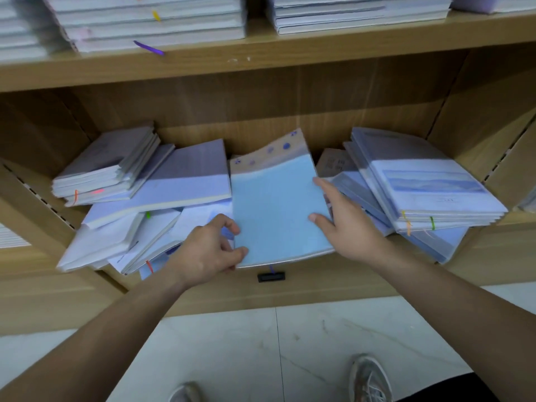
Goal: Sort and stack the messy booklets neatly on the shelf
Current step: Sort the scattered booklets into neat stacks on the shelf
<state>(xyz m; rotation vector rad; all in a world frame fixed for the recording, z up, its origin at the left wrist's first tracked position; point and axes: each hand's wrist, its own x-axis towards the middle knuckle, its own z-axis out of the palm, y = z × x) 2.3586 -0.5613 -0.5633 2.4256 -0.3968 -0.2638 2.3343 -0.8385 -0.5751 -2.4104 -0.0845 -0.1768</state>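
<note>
Booklets (162,227) lie in a loose heap on the lower shelf (319,288), centre of frame. Blue booklet (275,216) sits on top of the heap, mid-shelf, its near edge jutting past the shelf front.

Left hand (208,250): grip pinching the lower-left corner, thumb on the cover, fingers curled at the edge. Right hand (345,224): grip pinching the right edge, thumb on top; fingers beneath not visible.

Risks, as I judge them:
- White booklets (98,245) at lower left overhang the shelf front. Any drag from the blue one could tip them onto the floor (232,343).
- Right stack (429,187) leans and is fanned at its base. A nudge from the right wrist might slide it.
- The thin cover looks flexible, so an uneven pull could crease it.
</note>
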